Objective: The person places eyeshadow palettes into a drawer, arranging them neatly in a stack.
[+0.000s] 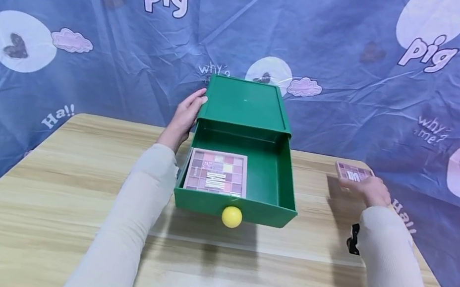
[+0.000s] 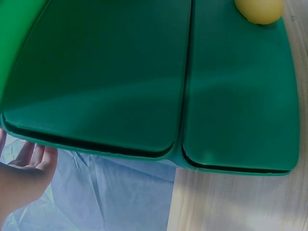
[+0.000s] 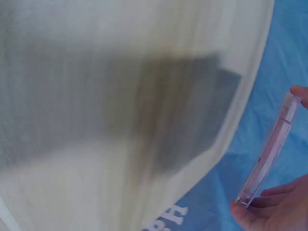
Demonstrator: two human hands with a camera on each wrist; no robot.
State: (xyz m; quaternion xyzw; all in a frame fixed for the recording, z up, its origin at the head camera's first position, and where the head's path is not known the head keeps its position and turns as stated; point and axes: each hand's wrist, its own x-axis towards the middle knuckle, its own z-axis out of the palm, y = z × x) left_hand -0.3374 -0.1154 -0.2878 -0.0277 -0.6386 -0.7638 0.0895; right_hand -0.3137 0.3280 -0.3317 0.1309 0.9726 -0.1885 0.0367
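Near the middle of the wooden table is a green drawer box (image 1: 247,101), also filling much of the left wrist view. Its drawer (image 1: 271,170) is pulled out toward me, with a yellow round knob (image 1: 232,217) in front. Inside, on the left, lies an eyeshadow palette (image 1: 216,172). My left hand (image 1: 183,118) touches the box's left side near the back, fingers extended. Off to the right, my right hand (image 1: 371,188) pinches a second eyeshadow palette (image 1: 353,172), held above the table. The right wrist view has this palette (image 3: 267,149) edge-on between thumb and fingers.
The light wooden table (image 1: 56,216) ends a little behind the box. A blue printed cloth (image 1: 240,19) hangs behind it and along both sides. Beside my right sleeve, a small black object (image 1: 354,239) is partly visible; its kind is unclear.
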